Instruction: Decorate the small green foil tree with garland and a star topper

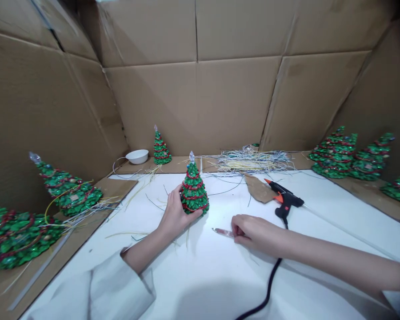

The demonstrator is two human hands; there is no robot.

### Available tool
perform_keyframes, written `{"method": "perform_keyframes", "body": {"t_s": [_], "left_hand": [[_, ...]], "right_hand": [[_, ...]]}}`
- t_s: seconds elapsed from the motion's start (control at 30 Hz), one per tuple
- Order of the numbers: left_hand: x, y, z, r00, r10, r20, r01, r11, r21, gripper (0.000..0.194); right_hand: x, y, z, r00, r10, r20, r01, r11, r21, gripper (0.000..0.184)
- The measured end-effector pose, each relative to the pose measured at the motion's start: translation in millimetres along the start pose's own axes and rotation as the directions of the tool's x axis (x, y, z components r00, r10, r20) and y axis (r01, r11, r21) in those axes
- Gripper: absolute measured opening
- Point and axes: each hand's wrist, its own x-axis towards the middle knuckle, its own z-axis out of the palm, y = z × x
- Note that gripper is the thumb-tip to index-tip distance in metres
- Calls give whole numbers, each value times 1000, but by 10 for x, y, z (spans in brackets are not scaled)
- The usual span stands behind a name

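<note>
A small green Christmas tree (194,191) with red garland and a clear tip stands upright on the white table. My left hand (177,206) is closed around its left side and lower edge. To the right, my right hand (253,232) is closed on a slim pinkish tool with a pointed metal tip (224,232). That tip points left, toward the tree's base, and is apart from it. The tool's exact kind cannot be made out, as my fingers cover its rear end. Beyond my right hand lies a black glue gun (285,198) with an orange nozzle.
Cardboard walls (153,102) enclose the table (193,275). Along the back lie a white bowl (137,156), another tree (161,149) and a heap of thin wires (256,161). More trees rest left (71,193) and right (333,153). A black cable (270,284) runs beneath my right forearm.
</note>
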Motion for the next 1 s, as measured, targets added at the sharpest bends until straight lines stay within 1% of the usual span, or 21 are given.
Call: {"method": "perform_keyframes", "body": {"t_s": [0.07, 0.1, 0.2, 0.3, 0.37, 0.43, 0.47, 0.53, 0.63, 0.73, 0.83, 0.9, 1.0], "left_hand": [[-11, 22, 22, 1000, -6, -17, 6, 1000, 13, 83], [-16, 31, 32, 1000, -8, -24, 8, 1000, 21, 83], [-26, 52, 57, 999, -20, -28, 21, 999, 32, 84], [-28, 61, 66, 999, -46, -13, 46, 999, 27, 86], [-29, 62, 66, 998, -60, -10, 60, 998, 20, 86], [-31, 61, 64, 997, -72, -14, 73, 997, 15, 85], [-32, 60, 63, 997, -79, -17, 79, 997, 14, 85], [-31, 55, 64, 996, -87, -20, 87, 996, 16, 84], [-24, 43, 74, 996, -85, -11, 85, 996, -8, 84], [-18, 28, 86, 996, -91, 22, 93, 992, -81, 85], [-22, 20, 89, 993, -108, 56, 115, 984, -136, 86], [-29, 22, 89, 992, -113, 50, 119, 983, -142, 86], [-36, 40, 94, 994, -112, 16, 113, 988, -106, 88]], "right_hand": [[15, -7, 20, 1000, 13, -12, -11, 995, 95, 4], [22, -12, 17, 1000, 10, -2, -10, 994, 112, 5], [46, -21, -16, 999, -32, 19, 30, 996, 81, 8], [107, -43, -109, 999, -47, 4, 47, 998, 29, 8], [186, -82, -202, 998, -40, -45, 43, 997, 58, 10], [292, -135, -285, 986, -61, -154, 75, 994, 85, 16], [348, -164, -311, 975, -70, -212, 87, 994, 70, 20], [450, -214, -326, 947, -95, -307, 95, 995, -14, 27], [546, -245, -284, 917, -111, -383, 55, 986, -155, 35], [564, -222, -242, 898, -96, -429, -3, 974, -225, 41], [542, -193, -225, 878, -135, -458, 1, 960, -280, 42], [527, -187, -212, 864, -170, -474, 13, 948, -318, 41], [528, -191, -179, 838, -199, -508, 9, 936, -352, 41]]}}
